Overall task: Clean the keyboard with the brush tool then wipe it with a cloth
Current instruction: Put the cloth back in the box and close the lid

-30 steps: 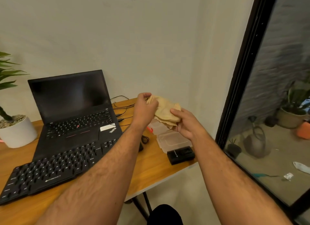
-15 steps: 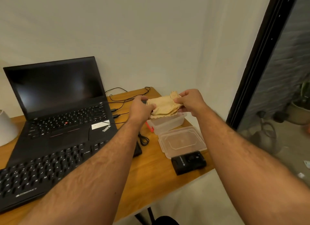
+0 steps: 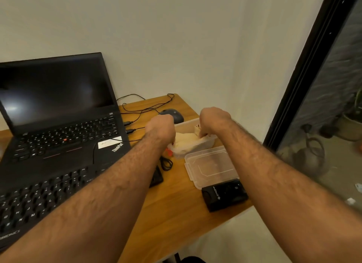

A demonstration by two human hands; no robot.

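A folded tan cloth (image 3: 186, 140) lies inside a clear plastic container (image 3: 195, 145) on the wooden desk (image 3: 176, 207). My left hand (image 3: 161, 127) is over the container's left end with its fingers down on the cloth. At the right end, the curled fingers of my right hand (image 3: 212, 120) hold the cloth down in the box. A black external keyboard (image 3: 39, 200) lies at the lower left, partly under my left forearm. Something red (image 3: 168, 152) shows at the container's near left corner. No brush is plainly visible.
An open black laptop (image 3: 58, 125) stands behind the keyboard. The container's clear lid (image 3: 209, 165) lies in front of it, with a black box (image 3: 225, 195) nearer the desk edge. A dark mouse (image 3: 172, 114) and cables (image 3: 145, 105) lie behind. A glass door frame (image 3: 313, 66) is right.
Both hands have lowered the cloth from the air into the clear container. The view has tilted down and right, so the plant pot is out of sight.
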